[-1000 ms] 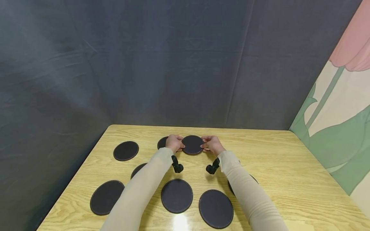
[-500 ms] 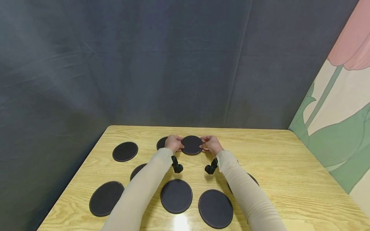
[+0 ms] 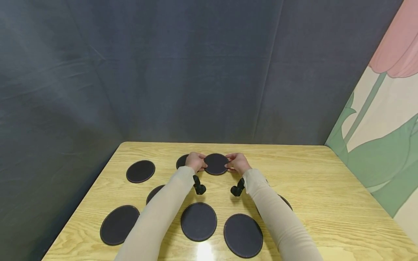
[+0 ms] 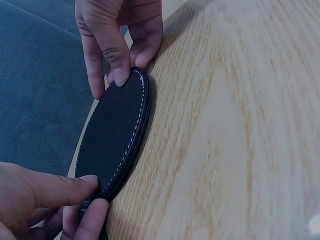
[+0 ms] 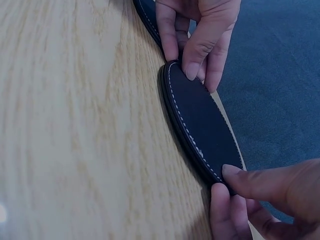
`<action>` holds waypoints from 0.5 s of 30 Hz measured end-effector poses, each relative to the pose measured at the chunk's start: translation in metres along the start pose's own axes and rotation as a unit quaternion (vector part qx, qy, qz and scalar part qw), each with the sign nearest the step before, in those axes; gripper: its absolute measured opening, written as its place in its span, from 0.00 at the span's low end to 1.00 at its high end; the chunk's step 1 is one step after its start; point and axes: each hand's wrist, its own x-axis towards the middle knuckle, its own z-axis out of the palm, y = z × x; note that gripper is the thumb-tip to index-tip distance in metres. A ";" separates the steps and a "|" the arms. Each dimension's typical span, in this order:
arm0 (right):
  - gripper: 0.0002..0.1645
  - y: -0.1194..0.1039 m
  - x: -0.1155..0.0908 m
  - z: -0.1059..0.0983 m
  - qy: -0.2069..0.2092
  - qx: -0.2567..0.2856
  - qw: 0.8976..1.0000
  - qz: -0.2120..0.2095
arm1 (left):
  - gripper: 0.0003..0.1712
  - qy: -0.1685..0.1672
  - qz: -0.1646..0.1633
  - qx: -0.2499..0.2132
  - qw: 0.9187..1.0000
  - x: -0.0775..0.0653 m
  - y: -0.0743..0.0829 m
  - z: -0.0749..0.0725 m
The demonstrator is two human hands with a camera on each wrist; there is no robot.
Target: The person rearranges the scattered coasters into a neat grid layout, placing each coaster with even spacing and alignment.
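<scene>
discs up front: a near right disc (image 3: 243, 235) and a near middle disc (image 3: 199, 222) lie flat on the desk (image 3: 333, 203), a near left disc (image 3: 117, 225) just clipped by the left sleeve (image 3: 160, 214). further in, i catch a half-hidden disc (image 3: 153, 193) behind that sleeve and a mere sliver of another disc (image 3: 285, 201) past the right sleeve (image 3: 279, 221). outer left disc (image 3: 140, 171) sits alone.

now the action, towards the far edge: left hand (image 3: 195, 161) and right hand (image 3: 239, 164) pinch the working disc (image 3: 216, 164) from opposite sides, thumbs on top, other fingers around the rim. fingers narrow, holding. the rim looks doubled; one thick disc or two stacked, i can't tell, nor whether it bears on the wood. a neighbouring disc (image 3: 181, 161) peeks out beside the left hand.

step in hand, i'd judge: steadying and lining up. next move calls for both sides kept level, and an even release if it's seated. beyond, dark curtain (image 3: 196, 72).
</scene>
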 end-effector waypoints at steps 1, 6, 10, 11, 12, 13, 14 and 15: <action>0.30 0.000 0.000 0.000 0.000 -0.004 1.000 0.001 | 0.26 0.000 -0.002 0.000 1.000 0.001 0.000 0.000; 0.29 -0.001 -0.001 -0.001 -0.002 -0.014 1.000 0.003 | 0.26 -0.002 -0.007 -0.005 1.000 0.002 0.000 0.000; 0.29 0.000 0.000 -0.001 -0.002 -0.013 1.000 0.000 | 0.26 -0.003 -0.006 -0.002 1.000 0.003 0.000 0.001; 0.29 0.000 0.000 0.000 -0.003 -0.012 1.000 -0.001 | 0.26 -0.001 -0.008 -0.001 1.000 0.004 0.000 0.001; 0.29 0.001 0.000 0.000 -0.002 -0.012 1.000 -0.001 | 0.26 0.000 -0.009 0.001 1.000 0.004 0.000 0.001; 0.29 0.001 0.000 0.000 -0.002 -0.011 1.000 -0.002 | 0.26 0.002 -0.010 0.003 1.000 0.004 0.000 0.001; 0.29 0.001 -0.001 0.000 0.000 -0.011 1.000 -0.001 | 0.26 0.003 -0.011 0.005 1.000 0.004 0.000 0.001; 0.29 0.000 -0.001 0.000 0.000 -0.011 1.000 -0.002 | 0.26 0.004 -0.012 0.007 1.000 0.004 0.000 0.001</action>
